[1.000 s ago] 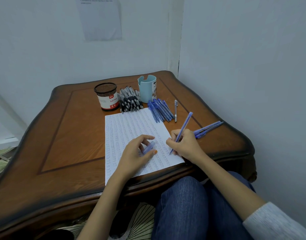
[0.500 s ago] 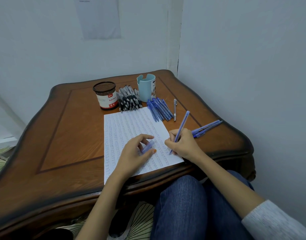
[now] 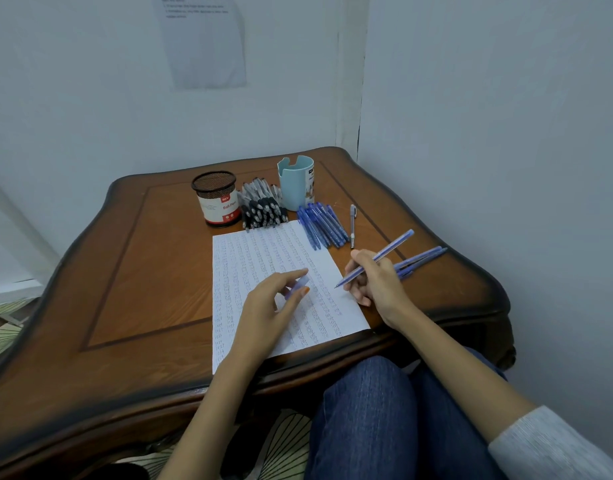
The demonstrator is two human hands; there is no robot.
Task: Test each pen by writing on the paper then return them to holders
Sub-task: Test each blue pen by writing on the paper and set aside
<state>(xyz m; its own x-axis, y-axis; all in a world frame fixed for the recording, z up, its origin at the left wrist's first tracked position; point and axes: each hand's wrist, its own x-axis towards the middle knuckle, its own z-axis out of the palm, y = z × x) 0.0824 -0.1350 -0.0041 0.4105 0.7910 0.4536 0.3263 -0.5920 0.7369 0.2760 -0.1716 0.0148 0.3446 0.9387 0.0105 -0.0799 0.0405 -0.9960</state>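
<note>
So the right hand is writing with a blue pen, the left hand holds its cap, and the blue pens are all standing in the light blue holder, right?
Not quite. The head view shows the blue pens lying on the table beside the light blue holder, not standing in it. The rest is right: right hand holds the pen, left hand the cap.

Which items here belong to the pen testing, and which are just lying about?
Job:
right hand holding blue pen
left hand holding cap
paper
mesh holder
blue holder
black pens
blue pens

Not:
wall notice
</note>
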